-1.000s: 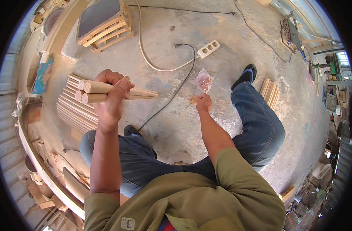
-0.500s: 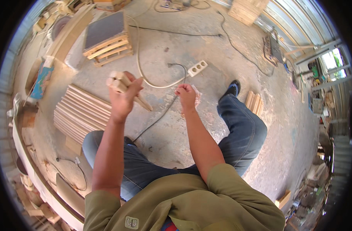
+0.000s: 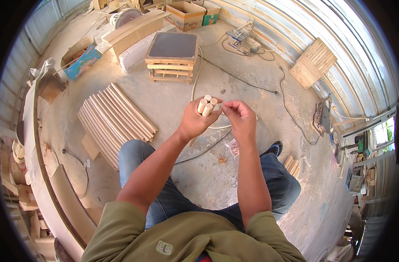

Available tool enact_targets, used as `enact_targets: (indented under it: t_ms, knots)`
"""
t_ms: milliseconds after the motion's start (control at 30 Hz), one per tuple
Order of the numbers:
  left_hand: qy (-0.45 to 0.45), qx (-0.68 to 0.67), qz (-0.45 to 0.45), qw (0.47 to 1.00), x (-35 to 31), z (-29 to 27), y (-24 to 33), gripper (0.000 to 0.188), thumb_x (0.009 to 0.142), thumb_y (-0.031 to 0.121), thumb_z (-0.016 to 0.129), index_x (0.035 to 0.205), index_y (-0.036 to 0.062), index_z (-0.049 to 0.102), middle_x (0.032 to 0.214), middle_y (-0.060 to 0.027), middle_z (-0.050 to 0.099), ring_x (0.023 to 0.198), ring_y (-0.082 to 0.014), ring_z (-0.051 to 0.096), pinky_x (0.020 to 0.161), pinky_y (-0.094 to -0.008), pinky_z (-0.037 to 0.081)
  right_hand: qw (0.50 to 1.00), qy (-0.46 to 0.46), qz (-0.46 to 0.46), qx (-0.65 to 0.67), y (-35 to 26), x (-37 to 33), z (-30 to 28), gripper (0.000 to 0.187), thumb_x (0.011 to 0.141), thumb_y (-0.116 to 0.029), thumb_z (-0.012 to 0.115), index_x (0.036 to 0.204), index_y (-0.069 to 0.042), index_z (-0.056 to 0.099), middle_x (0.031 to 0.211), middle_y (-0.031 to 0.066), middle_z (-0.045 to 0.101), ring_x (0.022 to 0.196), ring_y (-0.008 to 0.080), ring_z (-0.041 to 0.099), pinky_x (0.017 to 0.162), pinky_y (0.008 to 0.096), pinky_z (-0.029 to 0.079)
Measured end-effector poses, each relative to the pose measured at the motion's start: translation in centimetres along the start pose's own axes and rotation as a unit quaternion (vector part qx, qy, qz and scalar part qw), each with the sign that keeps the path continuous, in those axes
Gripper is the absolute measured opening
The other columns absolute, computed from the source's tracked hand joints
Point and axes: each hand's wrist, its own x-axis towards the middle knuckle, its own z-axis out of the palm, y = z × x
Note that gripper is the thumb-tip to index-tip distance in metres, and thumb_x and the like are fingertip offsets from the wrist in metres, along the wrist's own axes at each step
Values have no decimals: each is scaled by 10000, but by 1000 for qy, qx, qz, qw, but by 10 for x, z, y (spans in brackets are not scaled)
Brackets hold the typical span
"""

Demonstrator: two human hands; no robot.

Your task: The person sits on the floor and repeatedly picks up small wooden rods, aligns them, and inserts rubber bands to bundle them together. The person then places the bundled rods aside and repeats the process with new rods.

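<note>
A small bundle of round wooden dowels (image 3: 207,106) stands end-up in my left hand (image 3: 195,119), whose fingers wrap around it. My right hand (image 3: 243,122) is close beside the dowel ends, thumb and forefinger pinched together. Whatever sits in that pinch is too small to make out. Below the hands, a crumpled clear plastic bag (image 3: 233,147) with reddish contents lies on the floor. To the left, many long dowels (image 3: 116,115) are laid side by side. A short group of dowels (image 3: 291,166) rests by my right foot.
A slatted wooden stool with a dark top (image 3: 172,46) stands ahead. Black cables (image 3: 239,76) and a pale hose cross the concrete floor. Cardboard boxes (image 3: 184,16) and a motor (image 3: 249,45) are along the far side. A wooden panel (image 3: 313,63) leans on the metal wall.
My left hand has moved right with the dowels, and my right hand has risen from the plastic bag to beside them. The view has shifted, showing more of the far wall.
</note>
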Motion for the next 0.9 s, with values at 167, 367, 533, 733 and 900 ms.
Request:
enact_targets:
  t_ms: [167, 367, 533, 733, 900]
  knots:
    - [6, -40, 9, 999, 0, -2, -1, 186, 895, 146, 796, 1046, 38, 777, 798, -1, 698, 735, -74, 613, 651, -292, 492, 997, -16, -10, 73, -1, 2, 11, 104, 1006, -46, 749, 1089, 16, 737, 997, 45, 750, 925, 100, 683, 877, 276, 557]
    - [16, -47, 41, 998, -1, 1, -9, 113, 888, 126, 794, 938, 28, 768, 744, 0, 687, 687, -79, 605, 611, -291, 492, 986, -11, 25, 167, -6, 0, 12, 132, 1019, -48, 715, 1133, 18, 726, 966, 33, 731, 897, 120, 679, 873, 298, 565]
    - [-8, -15, 14, 1000, 2, -4, -11, 127, 868, 127, 761, 937, 25, 728, 876, -62, 762, 806, -137, 696, 742, -327, 560, 935, -32, 60, 347, -8, 3, 15, 172, 1028, -68, 683, 1172, 12, 731, 949, 59, 732, 820, 112, 649, 795, 276, 543]
    - [12, -4, 9, 1000, -1, -14, -13, 126, 856, 107, 758, 945, 31, 711, 854, -62, 753, 788, -139, 692, 722, -337, 560, 982, -25, -23, 185, -37, 5, 29, 328, 1004, -146, 744, 1307, -21, 735, 1098, 113, 782, 731, 119, 603, 711, 260, 518]
    - [30, -7, 77, 997, -1, -28, -15, 144, 868, 137, 761, 962, 36, 720, 855, -58, 759, 790, -136, 686, 719, -341, 559, 905, -51, -331, -261, -60, -4, 55, 448, 947, -218, 805, 1357, -56, 725, 1202, 111, 785, 844, 193, 707, 779, 329, 583]
